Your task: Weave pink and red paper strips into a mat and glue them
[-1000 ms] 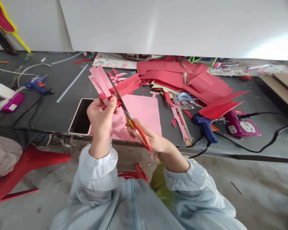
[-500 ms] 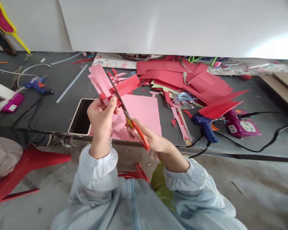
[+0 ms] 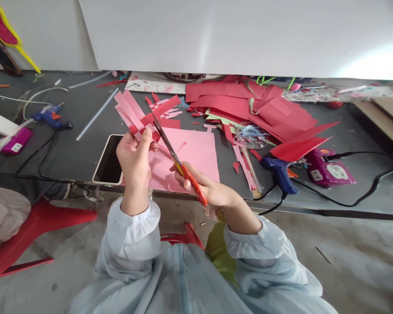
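Observation:
Between thumb and fingers, my left hand (image 3: 136,152) pinches a woven paper piece (image 3: 137,117) with pink and red strips fanning out from it. My right hand (image 3: 199,183) is closed around orange-handled scissors (image 3: 180,161). Their blades point up and left, beside the woven piece, and look nearly closed. Under both hands lies a pink paper sheet (image 3: 196,150). A thin curled red sliver (image 3: 180,146) shows above that sheet near the blades. Small woven and cut scraps (image 3: 165,107) lie just behind the piece.
A heap of red paper (image 3: 236,98) covers the back right. Blue glue guns (image 3: 281,174) (image 3: 50,115) with cables lie on both sides, near purple boxes (image 3: 330,170) (image 3: 15,139). A phone (image 3: 108,159) rests by the table edge. A red stool (image 3: 52,222) stands at left.
My left hand and the woven piece have shifted slightly left, apart from the scissors. The long red strip is now narrower, and a thin red sliver has come off near the blades.

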